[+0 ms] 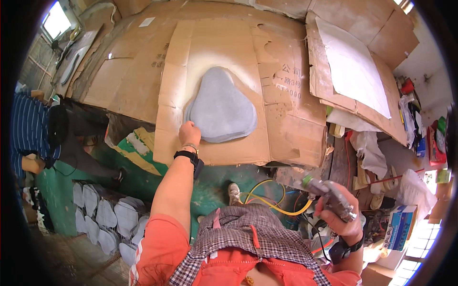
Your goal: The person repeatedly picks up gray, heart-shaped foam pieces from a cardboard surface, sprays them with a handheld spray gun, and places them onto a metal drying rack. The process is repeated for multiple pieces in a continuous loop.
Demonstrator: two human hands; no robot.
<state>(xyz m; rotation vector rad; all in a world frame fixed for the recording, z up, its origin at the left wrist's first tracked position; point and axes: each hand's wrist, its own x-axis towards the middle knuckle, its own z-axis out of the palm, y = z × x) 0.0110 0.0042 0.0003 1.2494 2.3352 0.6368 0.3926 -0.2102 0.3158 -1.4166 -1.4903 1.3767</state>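
A grey, rounded-triangular pad [220, 107] lies on a sheet of brown cardboard [212, 43], its narrow end pointing away from me. Layered edges show along its left and lower sides, as though more than one piece is stacked there. My left hand [189, 134] is closed at the pad's lower left corner, fingers curled against its edge. Off to the right, away from the cardboard, my right hand [341, 219] grips a metal spray gun [334, 198] with a green part at one end. A yellow hose [276, 209] runs near the gun.
Several similar grey pads [107, 214] sit on a rack at lower left. A person in a striped shirt [31, 126] is at the far left. Another cardboard panel with a white sheet [355, 66] stands at right, above plastic bags [369, 152] and boxes [400, 228].
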